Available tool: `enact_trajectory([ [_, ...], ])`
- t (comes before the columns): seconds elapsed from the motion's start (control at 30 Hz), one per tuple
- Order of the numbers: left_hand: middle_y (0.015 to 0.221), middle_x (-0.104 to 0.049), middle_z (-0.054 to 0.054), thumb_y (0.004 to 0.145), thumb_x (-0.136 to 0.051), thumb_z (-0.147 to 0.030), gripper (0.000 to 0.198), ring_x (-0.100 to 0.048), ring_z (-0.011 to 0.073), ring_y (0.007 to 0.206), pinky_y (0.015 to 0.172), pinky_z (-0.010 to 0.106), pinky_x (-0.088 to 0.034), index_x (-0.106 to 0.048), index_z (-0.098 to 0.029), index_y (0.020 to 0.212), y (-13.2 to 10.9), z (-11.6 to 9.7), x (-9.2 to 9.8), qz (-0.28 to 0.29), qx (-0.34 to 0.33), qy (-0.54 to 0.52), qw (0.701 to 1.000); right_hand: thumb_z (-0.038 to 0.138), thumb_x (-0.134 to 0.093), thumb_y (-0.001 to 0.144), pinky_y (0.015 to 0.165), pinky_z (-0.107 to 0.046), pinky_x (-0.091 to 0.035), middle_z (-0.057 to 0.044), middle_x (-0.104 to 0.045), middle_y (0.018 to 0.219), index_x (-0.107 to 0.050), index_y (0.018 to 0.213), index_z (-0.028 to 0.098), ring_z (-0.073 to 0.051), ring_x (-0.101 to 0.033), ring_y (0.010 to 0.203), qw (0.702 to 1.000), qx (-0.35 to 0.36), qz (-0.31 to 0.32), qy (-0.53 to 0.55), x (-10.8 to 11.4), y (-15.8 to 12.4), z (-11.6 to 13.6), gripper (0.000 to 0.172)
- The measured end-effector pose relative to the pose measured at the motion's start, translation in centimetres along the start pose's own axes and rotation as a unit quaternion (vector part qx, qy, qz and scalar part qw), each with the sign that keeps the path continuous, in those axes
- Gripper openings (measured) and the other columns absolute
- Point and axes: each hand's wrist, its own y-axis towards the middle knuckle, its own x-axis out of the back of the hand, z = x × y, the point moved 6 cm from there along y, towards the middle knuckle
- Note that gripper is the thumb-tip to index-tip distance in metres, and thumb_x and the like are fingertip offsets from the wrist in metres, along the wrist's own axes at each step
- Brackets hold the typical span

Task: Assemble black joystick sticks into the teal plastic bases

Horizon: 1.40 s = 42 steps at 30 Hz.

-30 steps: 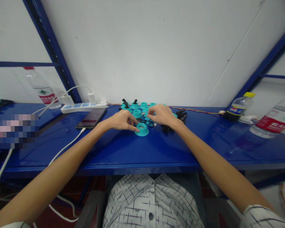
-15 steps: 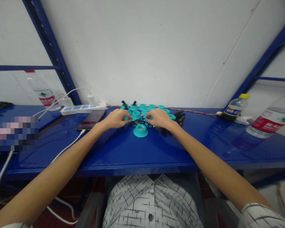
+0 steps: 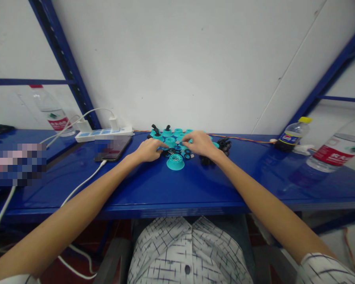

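Several teal cone-shaped parts stand in a cluster at the back middle of the blue table. One teal cone point(image 3: 175, 162) stands nearest to me, in front of the small black parts point(image 3: 172, 151). My left hand point(image 3: 150, 150) is at the left of the cluster, index finger stretched toward the black parts, fingers apart, nothing seen in it. Over the right side of the cluster, my right hand point(image 3: 198, 142) has its thumb and fingertips close together; whatever is between them is too small to make out. Black joystick-like pieces point(image 3: 155, 129) top two cones at the back left.
Black parts point(image 3: 225, 146) lie in a pile right of my right hand. A phone point(image 3: 120, 148) and a white power strip point(image 3: 103, 134) are on the left. A cola bottle point(image 3: 292, 134) and a large water bottle point(image 3: 337, 148) stand at right; another bottle point(image 3: 57, 118) stands far left.
My left hand has shifted slightly right, its index finger now stretched out. My right hand has moved a little up and back, uncovering small parts beneath it.
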Motion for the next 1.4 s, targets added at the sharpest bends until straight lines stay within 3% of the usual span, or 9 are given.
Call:
enact_trajectory([
  [0.1,0.107,-0.075,0.004,0.085,-0.051,-0.017,0.041,-0.069,0.0226,0.097,0.085,0.03,-0.05,-0.07,-0.027,0.12,0.0,0.1,0.0,-0.007,0.005,0.006,1.0,0.027,-0.064,0.082,0.068,-0.026,-0.041,-0.005,-0.077,0.09,-0.08,0.09,0.021,-0.017,-0.065,0.076,0.995,0.051,0.004,0.086,0.9,-0.1,0.8,0.019],
  [0.2,0.106,-0.075,0.004,0.084,-0.051,-0.018,0.04,-0.068,0.0228,0.099,0.086,0.03,-0.05,-0.071,-0.026,0.118,-0.1,0.1,0.0,-0.017,0.001,0.008,1.0,0.026,-0.067,0.08,0.064,-0.024,-0.04,-0.004,-0.076,0.082,-0.08,0.087,0.019,-0.014,-0.063,0.07,0.982,0.103,0.057,0.147,1.3,-0.5,2.4,0.017],
  [0.37,0.11,-0.074,0.005,0.084,-0.05,-0.019,0.039,-0.067,0.0239,0.101,0.088,0.032,-0.05,-0.072,-0.024,0.115,-0.1,0.3,-0.1,-0.026,-0.007,-0.004,1.0,0.022,-0.067,0.08,0.066,-0.024,-0.04,-0.004,-0.077,0.083,-0.08,0.086,0.019,-0.014,-0.064,0.07,0.975,0.151,0.105,0.121,0.7,-1.3,4.1,0.015],
  [0.67,0.112,-0.073,0.005,0.086,-0.051,-0.022,0.034,-0.067,0.0214,0.099,0.087,0.029,-0.049,-0.074,-0.023,0.111,-0.1,0.3,0.2,-0.015,-0.038,-0.019,0.999,0.029,-0.066,0.083,0.062,-0.025,-0.035,-0.002,-0.072,0.069,-0.081,0.082,0.02,-0.013,-0.057,0.063,0.976,0.141,0.124,0.111,0.1,-1.5,4.5,0.017],
  [0.87,0.111,-0.074,0.005,0.085,-0.055,-0.023,0.03,-0.067,0.0206,0.096,0.087,0.029,-0.049,-0.075,-0.021,0.108,-0.2,0.2,0.7,-0.015,-0.037,-0.033,0.999,0.026,-0.069,0.08,0.064,-0.024,-0.038,-0.004,-0.076,0.081,-0.08,0.082,0.019,-0.014,-0.061,0.068,0.974,0.155,0.132,0.104,-0.3,-1.3,4.1,0.013],
  [1.03,0.112,-0.073,0.005,0.084,-0.059,-0.028,0.029,-0.066,0.0213,0.098,0.089,0.029,-0.048,-0.074,-0.021,0.108,-0.3,0.3,1.0,-0.018,-0.046,-0.035,0.998,0.027,-0.071,0.079,0.066,-0.023,-0.041,-0.004,-0.076,0.084,-0.08,0.084,0.021,-0.015,-0.064,0.071,0.977,0.126,0.137,0.106,-0.6,-1.1,3.7,0.012],
  [1.23,0.124,-0.067,0.005,0.089,-0.047,-0.022,0.036,-0.063,0.021,0.108,0.09,0.029,-0.048,-0.07,-0.023,0.117,-0.2,-0.9,0.8,-0.042,-0.072,-0.034,0.996,0.024,-0.069,0.078,0.065,-0.024,-0.04,-0.002,-0.075,0.081,-0.079,0.081,0.02,-0.014,-0.064,0.071,0.981,0.09,0.136,0.102,-0.8,-1.1,3.8,0.01],
  [1.4,0.128,-0.063,0.004,0.091,-0.044,-0.025,0.033,-0.066,0.0201,0.099,0.077,0.027,-0.05,-0.072,-0.025,0.109,0.6,-2.3,-0.5,-0.032,-0.051,0.014,0.998,0.02,-0.069,0.076,0.065,-0.024,-0.04,-0.002,-0.074,0.078,-0.076,0.076,0.019,-0.013,-0.062,0.07,0.983,0.062,0.127,0.121,-1.1,-1.0,3.8,0.008],
])
